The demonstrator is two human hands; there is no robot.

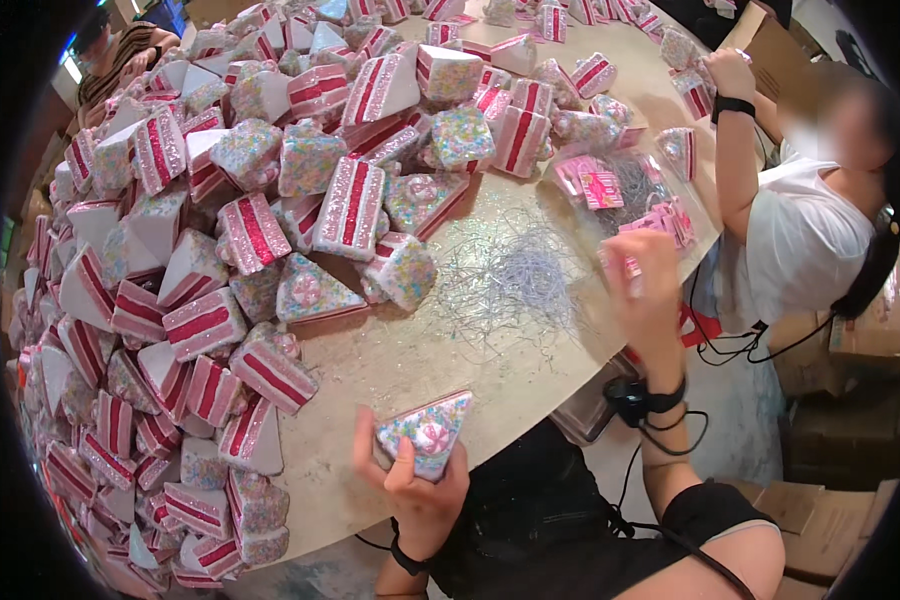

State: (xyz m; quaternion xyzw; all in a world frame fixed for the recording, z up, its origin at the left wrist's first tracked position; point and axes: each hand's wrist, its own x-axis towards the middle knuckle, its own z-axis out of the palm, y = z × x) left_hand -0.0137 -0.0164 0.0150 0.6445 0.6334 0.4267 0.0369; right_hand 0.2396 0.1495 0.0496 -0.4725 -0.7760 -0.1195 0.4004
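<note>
My left hand [420, 495] grips a decorative cake slice [427, 434] near the table's front edge. The slice is wedge-shaped, its top covered in pastel sprinkles with a pink-and-white swirl in the middle. Off to the right, my right hand [648, 290] is raised by the table edge, its fingers curled together. A small pink tag [631, 268] shows between those fingers, partly covered by them. Just beyond that hand lies a clear plastic bag [625, 180] with pink tags and thin silvery strings. A loose tangle of silvery strings [530, 280] is spread over the table.
A big heap of similar cake slices [260, 230] covers the table's left and far parts. On the right, a co-worker in a white top [805, 230] reaches toward slices on the table. Another person [120, 65] is at the far left. Cardboard boxes [840, 430] stand at right.
</note>
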